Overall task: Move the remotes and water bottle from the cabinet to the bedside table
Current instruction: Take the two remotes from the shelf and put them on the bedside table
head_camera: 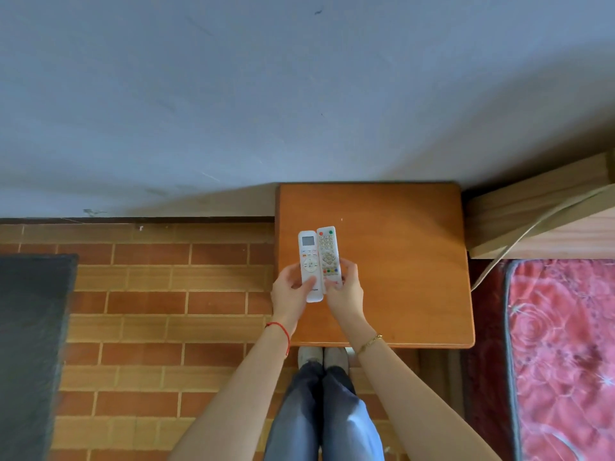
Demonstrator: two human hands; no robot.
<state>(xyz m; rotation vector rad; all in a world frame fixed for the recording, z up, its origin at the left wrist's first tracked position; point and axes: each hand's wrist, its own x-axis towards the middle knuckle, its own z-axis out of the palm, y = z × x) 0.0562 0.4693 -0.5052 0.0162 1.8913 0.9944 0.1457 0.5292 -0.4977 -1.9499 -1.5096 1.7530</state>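
Two white remotes sit side by side, long edges touching, over the left part of the bedside table [399, 261]. The air-conditioner remote [310, 266], with its small grey screen at the far end, is in the left hand [290, 294]; the grip is closed on its lower half, thumb laid across the face. The TV remote [328, 257], with red and green buttons at its far end and rows of keys below, is in the right hand [344, 292], whose grip is likewise closed around its near end. Whether the remotes rest on the wooden surface or are held just above it, I cannot tell.

A red string bracelet [281, 331] circles the left wrist and a gold chain bracelet [369, 342] the right. Below the surface's near edge, pale shoes [322, 357] and blue trousers [322, 417] show.

The surface stands against a grey-blue wall [233, 94]. To its right lie a wooden bed frame [539, 221] and a red flowered mattress [562, 354], with a pale cord [519, 241] trailing over the frame. To its left runs a brick-pattern floor [149, 311], with a dark mat [30, 344] at the far left.
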